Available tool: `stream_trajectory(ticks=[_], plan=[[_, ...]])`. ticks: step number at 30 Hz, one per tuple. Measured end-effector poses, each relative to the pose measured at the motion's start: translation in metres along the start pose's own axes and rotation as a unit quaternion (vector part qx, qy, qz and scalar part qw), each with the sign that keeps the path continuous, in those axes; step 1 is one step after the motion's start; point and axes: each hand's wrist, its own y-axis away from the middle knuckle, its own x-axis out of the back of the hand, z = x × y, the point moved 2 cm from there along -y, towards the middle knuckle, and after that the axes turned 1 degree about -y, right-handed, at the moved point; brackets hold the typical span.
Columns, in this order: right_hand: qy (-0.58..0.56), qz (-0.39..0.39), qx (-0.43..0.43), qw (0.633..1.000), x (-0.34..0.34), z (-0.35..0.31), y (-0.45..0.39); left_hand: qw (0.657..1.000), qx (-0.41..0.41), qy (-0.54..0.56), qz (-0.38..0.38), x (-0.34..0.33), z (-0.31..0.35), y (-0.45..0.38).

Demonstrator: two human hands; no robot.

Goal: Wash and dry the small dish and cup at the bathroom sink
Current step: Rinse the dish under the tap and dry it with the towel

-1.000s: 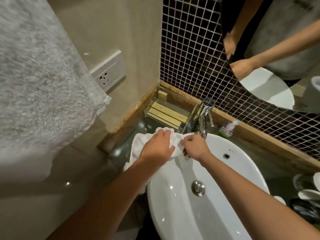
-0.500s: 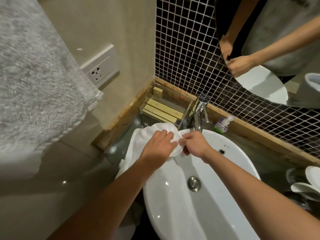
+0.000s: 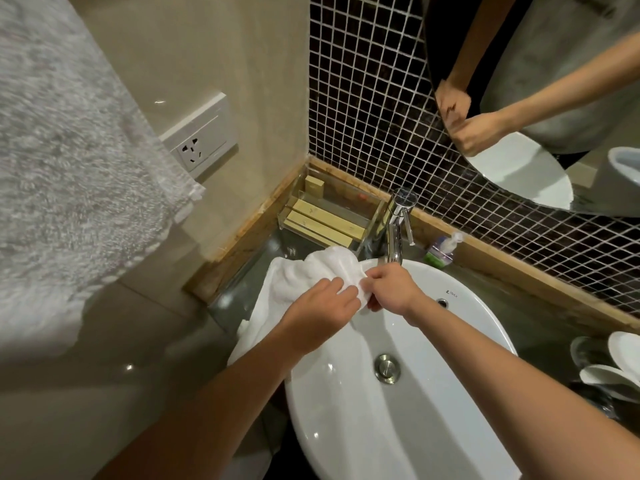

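Note:
A white towel (image 3: 294, 282) is bunched over the left rim of the white sink (image 3: 467, 341) and hangs down its side. My left hand (image 3: 322, 310) presses on the bunch from above with the fingers curled into the cloth. My right hand (image 3: 391, 289) pinches the towel's right end just below the tap (image 3: 398, 223). Anything wrapped inside the cloth is hidden. White dishes (image 3: 613, 372) lie stacked on the counter at the far right edge.
A clear tray with wooden boxes (image 3: 322, 220) stands in the corner behind the towel. A small soap bottle (image 3: 441, 251) sits right of the tap. A grey towel (image 3: 69, 168) hangs at upper left beside a wall socket (image 3: 201, 143). A mirror (image 3: 554, 98) reflects my hands.
Both hands have stayed on the towel by the tap, working the cloth between them. The towel bunch has spread a little more to the left of the rim.

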Motion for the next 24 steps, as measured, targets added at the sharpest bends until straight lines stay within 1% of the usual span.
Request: stream_trajectory(ticks=[2,4,6,10,11,15,19,21,24], plan=[[0.026,-0.023,0.000,0.999,0.002,0.002,0.000,0.998,-0.048,0.010,-0.039,-0.001,-0.007,0.002],[0.043,-0.031,0.002,0.999,0.003,0.002,0.000,0.994,-0.079,0.021,-0.077,-0.001,-0.015,0.002],[0.044,-0.028,0.007,0.999,0.002,0.001,0.001,0.994,-0.068,0.027,-0.081,-0.002,-0.018,-0.001],[0.054,-0.006,0.036,0.998,-0.002,0.001,0.003,0.996,0.064,0.053,-0.021,-0.009,-0.011,-0.003],[0.060,0.006,0.047,0.997,-0.002,0.001,0.004,0.995,0.085,0.060,0.000,-0.011,-0.008,-0.003],[0.089,0.054,0.090,0.991,0.000,0.005,0.006,0.990,0.105,0.062,0.077,-0.012,0.004,-0.003],[0.091,0.091,0.099,0.987,0.003,0.010,0.007,0.989,0.097,0.059,0.093,-0.009,0.006,-0.006],[0.097,0.104,0.104,0.984,0.003,0.012,0.008,0.992,0.081,0.064,0.075,-0.009,0.004,-0.006],[0.096,0.112,0.105,0.983,0.005,0.014,0.008,0.997,0.031,0.069,0.005,-0.008,0.000,-0.004]])
